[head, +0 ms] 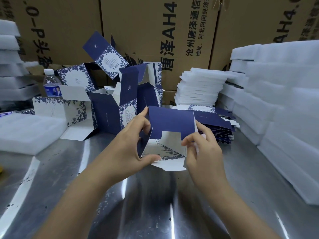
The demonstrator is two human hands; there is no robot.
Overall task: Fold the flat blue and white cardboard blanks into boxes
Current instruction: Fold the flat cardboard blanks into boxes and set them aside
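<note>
With left hand (133,144), grips the half-folded blank (170,119) by its left side: thumb low on the white bottom flap, forefinger stretched up to the blue panel's top left corner, other fingers curled round the blue side wall. With right hand (202,149), pinches the blank's right edge, thumb in front, fingers curled behind the white flap there. Holds the blank between both hands low over the steel table (155,195), blue panel upright at the back, white floral-printed panel lying below it, open side toward the camera. Cannot tell contact between the lowest flap and the table.

Faces, just behind the right hand, a stack of blanks (219,125) lying flat on the table, blue sides up. Faces, behind the left hand, a loose heap of boxes (110,109), some upright with lids raised, one tipped against the cartons (138,31) at the back. Shows a bottle (51,83) standing left of that heap, a foam pad (25,131) at the near left, and tall foam stacks (276,109) along the right.
</note>
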